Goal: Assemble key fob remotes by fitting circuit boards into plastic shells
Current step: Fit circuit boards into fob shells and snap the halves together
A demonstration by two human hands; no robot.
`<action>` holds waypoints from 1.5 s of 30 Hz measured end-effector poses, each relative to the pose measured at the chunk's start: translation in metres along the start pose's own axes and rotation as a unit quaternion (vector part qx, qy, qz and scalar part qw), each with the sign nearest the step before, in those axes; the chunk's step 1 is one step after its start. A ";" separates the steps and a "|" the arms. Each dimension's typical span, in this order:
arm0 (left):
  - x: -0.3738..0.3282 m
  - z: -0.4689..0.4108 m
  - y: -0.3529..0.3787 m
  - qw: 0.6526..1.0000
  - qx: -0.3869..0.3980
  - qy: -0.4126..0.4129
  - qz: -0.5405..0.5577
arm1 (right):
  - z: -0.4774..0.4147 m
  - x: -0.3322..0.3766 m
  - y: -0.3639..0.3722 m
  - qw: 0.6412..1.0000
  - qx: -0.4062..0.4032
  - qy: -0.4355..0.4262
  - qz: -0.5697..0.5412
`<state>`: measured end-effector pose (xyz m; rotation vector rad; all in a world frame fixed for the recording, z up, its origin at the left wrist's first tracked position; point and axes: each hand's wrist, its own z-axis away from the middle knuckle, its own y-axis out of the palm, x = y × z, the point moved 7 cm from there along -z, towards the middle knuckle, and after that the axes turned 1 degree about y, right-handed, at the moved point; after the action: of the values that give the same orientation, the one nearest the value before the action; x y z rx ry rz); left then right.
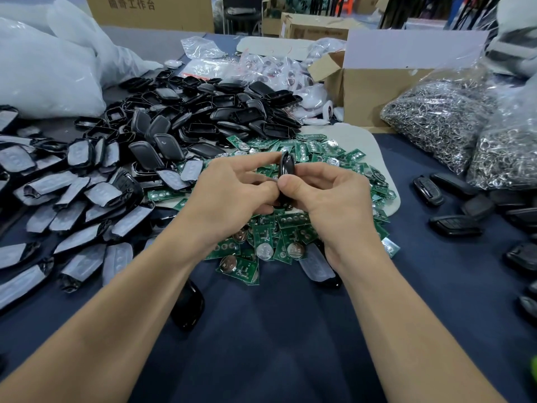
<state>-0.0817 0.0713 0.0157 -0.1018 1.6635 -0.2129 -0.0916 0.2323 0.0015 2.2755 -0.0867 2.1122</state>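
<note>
Both my hands hold one black key fob shell (286, 167) edge-on above a heap of green circuit boards (279, 237) with round coin cells. My left hand (232, 196) pinches it from the left, index finger along its top. My right hand (325, 193) grips it from the right, thumb pressed on its near edge. The shell's lower part is hidden behind my fingers. Whether a board sits inside cannot be seen.
Black shell halves (220, 112) are piled behind the boards. Shell fronts with grey button pads (72, 199) spread across the left. Bags of metal key rings (453, 120) and a cardboard box (374, 91) stand at the right. Closed black fobs (456, 225) lie at right; another fob (189, 309) lies by my left forearm.
</note>
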 end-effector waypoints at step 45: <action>0.001 0.003 -0.003 0.992 -0.113 -0.001 0.064 | 0.020 0.029 0.009 0.963 -0.054 -0.141 0.224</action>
<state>-0.0790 0.0675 0.0156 -0.1652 1.6818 0.0733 -0.0701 0.2213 0.0288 2.6658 -0.7726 1.8599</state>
